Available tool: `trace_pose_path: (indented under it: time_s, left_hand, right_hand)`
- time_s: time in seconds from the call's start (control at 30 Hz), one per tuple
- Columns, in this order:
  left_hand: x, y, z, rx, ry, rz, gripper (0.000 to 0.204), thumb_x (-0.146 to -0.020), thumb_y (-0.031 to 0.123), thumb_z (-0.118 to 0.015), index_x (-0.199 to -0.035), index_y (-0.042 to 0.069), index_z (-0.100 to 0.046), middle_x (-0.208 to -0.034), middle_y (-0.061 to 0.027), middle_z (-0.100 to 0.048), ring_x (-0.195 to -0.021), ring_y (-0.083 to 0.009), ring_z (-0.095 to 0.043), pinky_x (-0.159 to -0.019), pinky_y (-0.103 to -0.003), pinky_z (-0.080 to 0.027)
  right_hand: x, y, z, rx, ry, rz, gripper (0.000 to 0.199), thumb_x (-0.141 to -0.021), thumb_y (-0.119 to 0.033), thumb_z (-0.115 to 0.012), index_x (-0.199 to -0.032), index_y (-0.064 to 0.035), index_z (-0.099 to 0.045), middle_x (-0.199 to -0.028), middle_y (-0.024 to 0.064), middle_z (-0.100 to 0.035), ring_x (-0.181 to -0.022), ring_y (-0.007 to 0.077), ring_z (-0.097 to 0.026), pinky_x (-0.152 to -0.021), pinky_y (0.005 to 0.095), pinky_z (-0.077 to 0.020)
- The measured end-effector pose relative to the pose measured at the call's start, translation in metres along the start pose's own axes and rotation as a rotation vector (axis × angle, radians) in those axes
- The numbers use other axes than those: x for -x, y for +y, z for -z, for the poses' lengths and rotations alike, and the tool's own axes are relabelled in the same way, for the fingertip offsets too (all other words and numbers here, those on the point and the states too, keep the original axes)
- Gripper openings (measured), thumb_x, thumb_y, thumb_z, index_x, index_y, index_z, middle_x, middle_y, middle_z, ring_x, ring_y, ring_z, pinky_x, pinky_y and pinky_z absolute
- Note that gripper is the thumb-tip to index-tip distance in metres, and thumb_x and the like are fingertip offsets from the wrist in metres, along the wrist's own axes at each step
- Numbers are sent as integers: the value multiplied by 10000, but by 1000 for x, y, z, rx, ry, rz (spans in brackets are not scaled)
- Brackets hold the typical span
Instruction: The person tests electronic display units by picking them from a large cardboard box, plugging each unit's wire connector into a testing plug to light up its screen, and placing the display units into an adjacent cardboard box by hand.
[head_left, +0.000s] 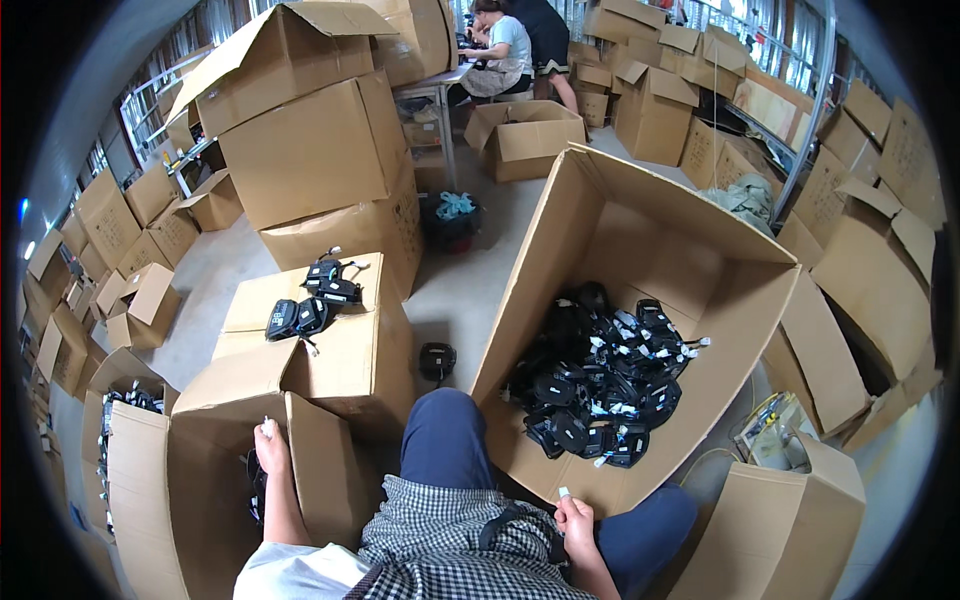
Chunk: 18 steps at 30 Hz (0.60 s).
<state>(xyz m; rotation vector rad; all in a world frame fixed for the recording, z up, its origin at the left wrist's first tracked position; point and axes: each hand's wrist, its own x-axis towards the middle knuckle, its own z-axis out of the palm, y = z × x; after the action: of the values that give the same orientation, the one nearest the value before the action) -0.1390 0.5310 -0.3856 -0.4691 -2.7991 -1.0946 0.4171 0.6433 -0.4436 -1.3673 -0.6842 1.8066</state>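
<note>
My left hand [272, 450] is closed over the open carton [215, 425] at my left, with a small white piece [267, 424] poking out above the fingers. Inside that carton, partly hidden by my forearm, are dark devices [254, 490]. In front of my lap my right hand [576, 522] is closed too, pinching a small white piece [564, 492] by the near edge of a big tilted carton [625, 487]. That carton holds a heap of black cabled devices [610, 375] with white plugs. Whether anything hangs from either white piece, I cannot tell.
Several black devices [315, 295] lie on a closed carton [390, 330] ahead left; one device [437, 361] is on the floor. Stacked cartons [310, 150] rise behind. At far left stands another filled carton [125, 370]. Two people [505, 55] are at a table [435, 85] beyond.
</note>
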Motion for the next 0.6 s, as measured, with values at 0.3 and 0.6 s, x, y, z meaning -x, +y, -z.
trace_pose_path:
  time_s: [0.3,0.6]
  left_hand:
    - [-8,-9,-7,-72,-270,48,477,-861,376,-624,-1182,34,-543,-1152,-221,-598,-1058,-367,-581,-891,-432,-454]
    - [36,194,-65,-110,250,-828,372,-880,158,-626,-1223,34,-547,-1330,-247,-449,-1280,-373,-398,-1049,-463,-333]
  right_hand:
    - [12,9,4,30,37,-1,312,-971,-273,-510,-772,-38,-564,-558,-5,-468,-426,61,-363,-396,212,-253]
    - [-64,-37,32,69,-12,60,293,-978,-220,-497,-788,-14,-584,-595,-24,-495,-529,41,-416,-490,213,-312]
